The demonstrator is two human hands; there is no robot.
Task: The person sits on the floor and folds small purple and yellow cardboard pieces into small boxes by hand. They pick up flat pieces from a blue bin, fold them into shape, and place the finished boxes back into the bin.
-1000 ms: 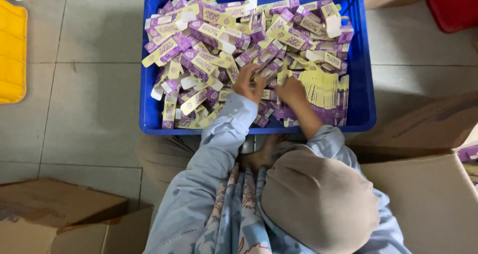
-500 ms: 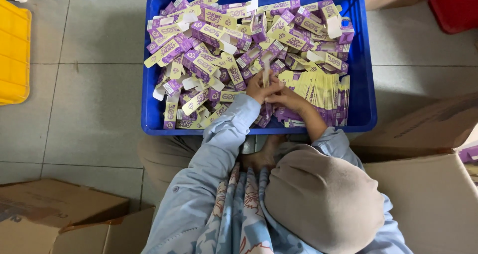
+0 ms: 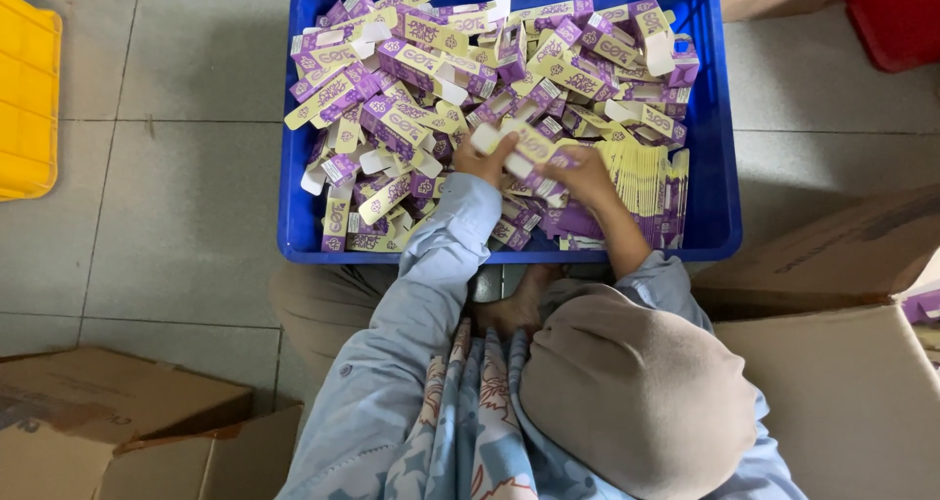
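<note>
Head view: person seated on the tiled floor, beige head covering [image 3: 636, 387] nearest, pale blue sleeves reaching into the blue crate [image 3: 299, 221]. Left hand [image 3: 483, 160] and right hand [image 3: 586, 175] both closed on one small purple-and-cream carton [image 3: 532, 145] at mid-crate, fingers curled around it. Neat stack of flat cartons [image 3: 646, 182] stands along the crate's right edge; the loose heap [image 3: 421, 59] fills most of the rest, so sorting looks early, by my guess. Cardboard boxes [image 3: 117, 431] flank the person; yellow tray [image 3: 24, 98] far left, red bin [image 3: 901, 15] far right corner. Nothing blocks the reach.
</note>
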